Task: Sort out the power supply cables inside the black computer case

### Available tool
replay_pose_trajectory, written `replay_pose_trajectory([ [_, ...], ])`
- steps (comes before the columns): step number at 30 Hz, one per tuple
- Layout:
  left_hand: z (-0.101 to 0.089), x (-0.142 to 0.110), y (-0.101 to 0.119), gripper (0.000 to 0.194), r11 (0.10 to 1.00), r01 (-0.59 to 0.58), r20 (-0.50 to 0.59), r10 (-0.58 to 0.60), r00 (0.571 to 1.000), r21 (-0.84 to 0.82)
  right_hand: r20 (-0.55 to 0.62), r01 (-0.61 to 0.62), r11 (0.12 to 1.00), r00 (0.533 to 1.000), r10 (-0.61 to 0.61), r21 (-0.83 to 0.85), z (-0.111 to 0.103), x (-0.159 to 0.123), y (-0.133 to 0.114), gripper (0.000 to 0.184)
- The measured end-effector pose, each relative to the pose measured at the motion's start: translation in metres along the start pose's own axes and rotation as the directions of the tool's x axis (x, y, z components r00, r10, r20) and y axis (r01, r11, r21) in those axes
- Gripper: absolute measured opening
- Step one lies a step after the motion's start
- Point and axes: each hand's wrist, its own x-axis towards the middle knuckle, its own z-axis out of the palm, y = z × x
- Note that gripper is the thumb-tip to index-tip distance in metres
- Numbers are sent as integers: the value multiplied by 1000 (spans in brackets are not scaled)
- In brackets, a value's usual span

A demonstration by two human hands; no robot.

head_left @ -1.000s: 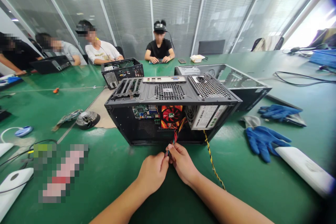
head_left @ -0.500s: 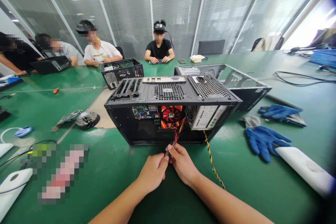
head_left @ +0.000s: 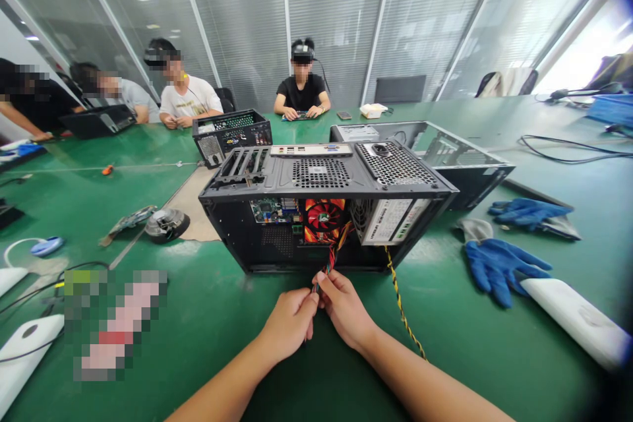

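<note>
- Cable bundle (head_left: 331, 258): left hand (head_left: 291, 322) and right hand (head_left: 346, 311) pinch it close together.
- Keep slack toward the power supply (head_left: 393, 224), clear of the cooling fan (head_left: 324, 216).

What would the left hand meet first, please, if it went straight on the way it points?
Apart from the coloured wires it holds, the left hand would likely meet the right hand first; depth is unclear.

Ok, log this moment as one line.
left hand: gripping cable bundle | right hand: pinching cable bundle | open computer case: beyond both hands
</note>
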Motion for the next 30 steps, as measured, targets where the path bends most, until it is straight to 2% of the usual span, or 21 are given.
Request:
replay_pose_trajectory([
  [3,2,3,-3,34,967,84,77,-68,995,-239,17,-1,1000,1000,1,20,1,-1,-2,33],
  [5,2,3,-3,34,962,91,84,-71,994,-258,24,-8,1000,1000,7,21,1,-1,-2,33],
  [7,2,1,-2,35,985,48,47,-40,998,-167,23,-15,1000,1000,15,13,1,-1,-2,34],
  [10,-1,-3,2,36,995,-48,-27,50,998,87,2,-17,1000,1000,17,-2,0,0,-1,35],
  [14,-4,-6,5,35,918,-103,-84,146,986,382,-17,-14,1000,1000,14,-18,-1,1,0,35],
  [17,-4,-6,3,34,845,-122,-105,205,973,521,-28,-3,999,1000,2,-34,-2,2,2,35],
  [24,-2,-6,0,34,672,-118,-102,278,955,731,1,20,998,1000,-20,-51,-4,2,3,34],
  [26,-2,-7,0,35,646,-102,-111,281,953,757,2,18,999,1000,-18,-50,-3,2,3,34],
  [28,-2,-7,1,34,668,-96,-122,271,955,738,-4,12,999,1000,-12,-49,-2,2,2,34],
  [30,-2,-7,2,31,750,-102,-129,243,961,653,-17,1,999,1000,-2,-45,-2,1,1,34],
])
